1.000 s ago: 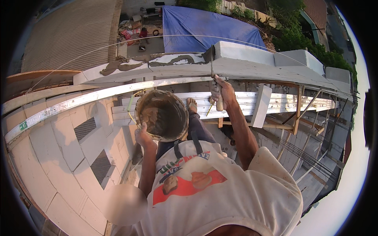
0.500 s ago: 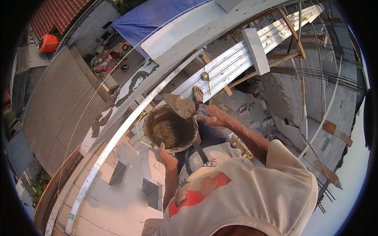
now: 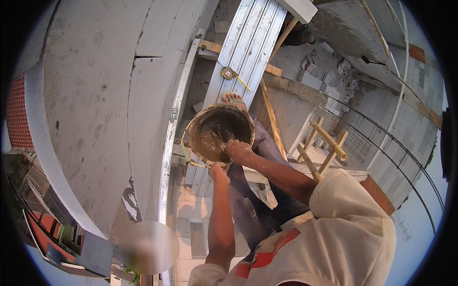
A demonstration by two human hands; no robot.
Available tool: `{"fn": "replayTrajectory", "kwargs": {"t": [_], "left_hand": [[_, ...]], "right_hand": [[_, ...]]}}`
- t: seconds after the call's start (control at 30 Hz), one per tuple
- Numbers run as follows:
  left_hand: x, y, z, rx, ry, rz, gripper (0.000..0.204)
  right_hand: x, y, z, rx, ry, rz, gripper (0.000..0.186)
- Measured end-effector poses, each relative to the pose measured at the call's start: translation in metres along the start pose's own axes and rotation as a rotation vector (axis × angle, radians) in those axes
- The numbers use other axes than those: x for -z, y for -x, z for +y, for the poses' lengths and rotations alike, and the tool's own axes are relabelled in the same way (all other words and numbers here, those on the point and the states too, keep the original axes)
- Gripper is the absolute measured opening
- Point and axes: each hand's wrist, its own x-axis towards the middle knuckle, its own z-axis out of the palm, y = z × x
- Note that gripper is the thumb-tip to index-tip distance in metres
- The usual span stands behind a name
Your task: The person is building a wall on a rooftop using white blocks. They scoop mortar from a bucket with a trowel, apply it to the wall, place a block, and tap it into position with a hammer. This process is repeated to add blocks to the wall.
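A round bucket (image 3: 241, 119), smeared inside with grey mortar, hangs in front of my legs. My left hand (image 3: 218, 172) grips its near rim from below. My right hand (image 3: 238, 150) is closed at the rim on a trowel handle, and the trowel blade (image 3: 217, 139) dips into the wet mortar at the bottom. Both hands are caked with mortar. My bare foot (image 3: 234, 97) shows just beyond the bucket.
I stand on a ribbed metal plank (image 3: 248, 47) with a tape measure (image 3: 229, 73) lying on it. A grey block wall (image 3: 95, 95) fills the left, with a long metal straightedge (image 3: 172, 138) along it. A bamboo ladder (image 3: 324, 148) and a long drop lie to the right.
The view has swung toward the wall. My right hand has brought the trowel down from above the bucket into the mortar. My left hand still holds the bucket.
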Motion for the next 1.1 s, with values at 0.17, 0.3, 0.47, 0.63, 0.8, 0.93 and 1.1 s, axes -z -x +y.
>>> {"fn": "replayTrajectory", "kwargs": {"t": [0.17, 0.3, 0.47, 0.63, 0.8, 0.93, 1.1], "left_hand": [[-0.065, -0.082, -0.002, 0.001, -0.008, -0.003, 0.028], [-0.014, -0.22, -0.059, 0.045, -0.213, -0.237, 0.031], [-0.024, -0.203, -0.048, 0.347, 0.005, -0.043, 0.023], [0.007, -0.181, -0.035, 0.403, -0.067, -0.029, 0.025], [0.029, -0.073, -0.001, -0.226, -1.18, -0.266, 0.064], [0.074, 0.043, 0.03, -0.629, -1.828, -0.342, 0.088], [0.13, 0.089, 0.031, -0.547, -1.748, -0.241, 0.099]], "right_hand": [[-0.008, -0.088, 0.049, -0.073, -0.122, 0.022, 0.035], [-0.035, -0.126, 0.07, -0.064, -0.118, -0.023, 0.032], [-0.065, -0.127, 0.071, -0.186, -0.155, -0.013, 0.031], [-0.04, -0.073, 0.073, 0.043, 0.126, 0.039, 0.033], [-0.015, 0.028, 0.097, -0.152, 0.045, -0.002, 0.055], [-0.021, 0.101, 0.095, -0.209, -0.232, 0.055, 0.079], [0.046, 0.169, 0.047, -0.104, -0.428, 0.439, 0.084]]}}
